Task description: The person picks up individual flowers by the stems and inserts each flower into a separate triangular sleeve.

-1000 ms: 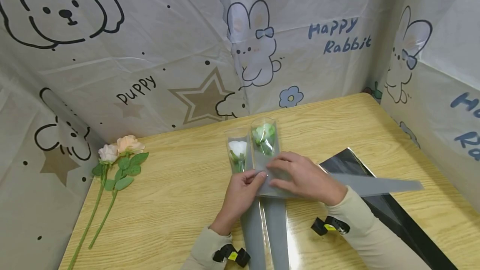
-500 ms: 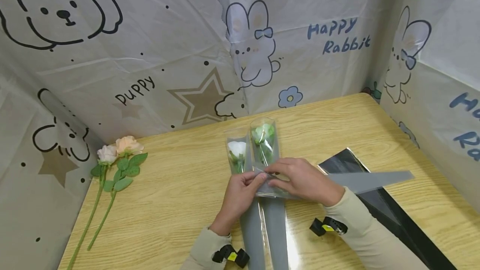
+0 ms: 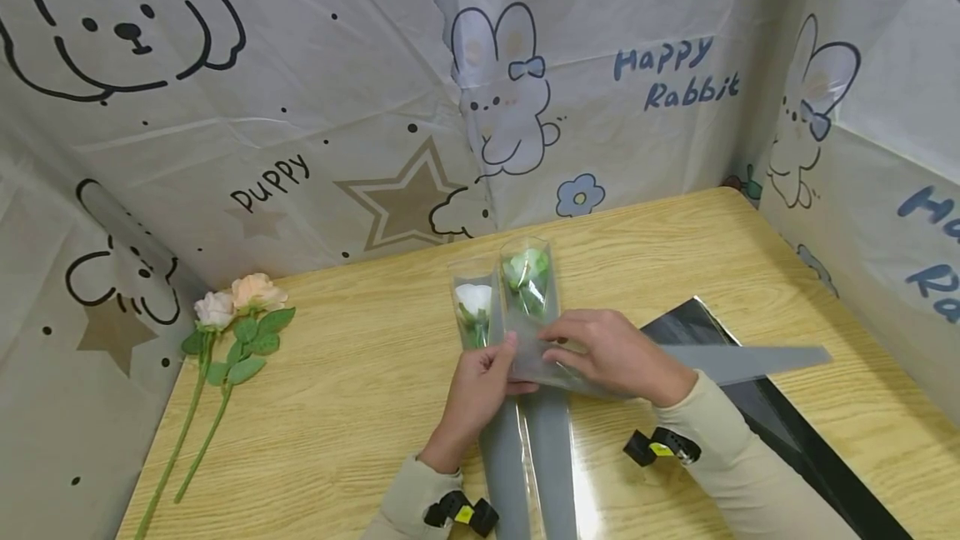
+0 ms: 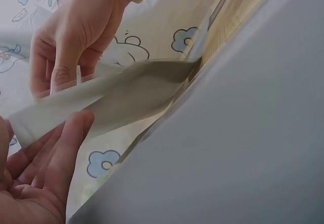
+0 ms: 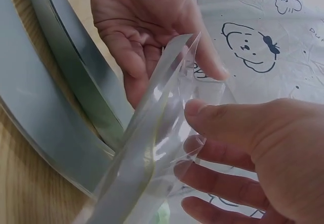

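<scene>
A long grey sleeve with a clear front (image 3: 712, 363) lies crosswise between the hands, its narrow tail to the right. My left hand (image 3: 476, 386) holds its wide end, thumb raised in front and fingers behind; the left wrist view shows this hand (image 4: 45, 176) at lower left. My right hand (image 3: 618, 352) touches the sleeve's edge with loosely bent fingers, thumb and forefinger apart. In the right wrist view, its spread fingers (image 5: 217, 176) meet the clear film (image 5: 177, 117). Beneath lie two sleeved flowers, one white (image 3: 474, 300), one pale green (image 3: 527, 267); the hands and sleeve cover their middles.
Two loose roses, one pale pink (image 3: 215, 308) and one peach (image 3: 258, 292), lie at the table's left with green stems. Dark flat wrapping (image 3: 795, 432) stretches along the right side. Printed cloth (image 3: 360, 90) stands behind the wooden table (image 3: 360, 407).
My left thumb has lifted from its pinch near the right fingers, and left fingertips now show below the sleeve. My right hand has shifted slightly right, away from the left.
</scene>
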Motion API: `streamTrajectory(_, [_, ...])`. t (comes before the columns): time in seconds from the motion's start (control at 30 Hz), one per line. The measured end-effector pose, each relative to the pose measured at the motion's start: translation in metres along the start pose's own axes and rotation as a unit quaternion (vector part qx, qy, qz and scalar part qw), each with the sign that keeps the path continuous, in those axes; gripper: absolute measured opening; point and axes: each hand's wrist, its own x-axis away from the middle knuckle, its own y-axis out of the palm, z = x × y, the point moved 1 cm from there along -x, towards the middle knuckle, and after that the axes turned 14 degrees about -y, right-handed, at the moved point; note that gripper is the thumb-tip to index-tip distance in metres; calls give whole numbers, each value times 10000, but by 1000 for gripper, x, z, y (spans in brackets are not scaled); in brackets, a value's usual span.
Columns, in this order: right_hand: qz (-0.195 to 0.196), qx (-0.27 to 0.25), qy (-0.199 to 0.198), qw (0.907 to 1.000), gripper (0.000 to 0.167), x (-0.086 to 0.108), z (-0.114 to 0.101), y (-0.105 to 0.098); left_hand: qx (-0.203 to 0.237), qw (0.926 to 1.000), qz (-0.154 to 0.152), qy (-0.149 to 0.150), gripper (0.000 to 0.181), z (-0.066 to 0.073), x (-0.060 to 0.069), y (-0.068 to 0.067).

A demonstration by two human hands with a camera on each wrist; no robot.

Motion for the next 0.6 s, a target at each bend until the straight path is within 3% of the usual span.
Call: streamTrajectory(0.6, [596, 151, -186, 9979, 22, 1, 3, -9, -80, 9997, 123, -178, 38, -2, -4, -8])
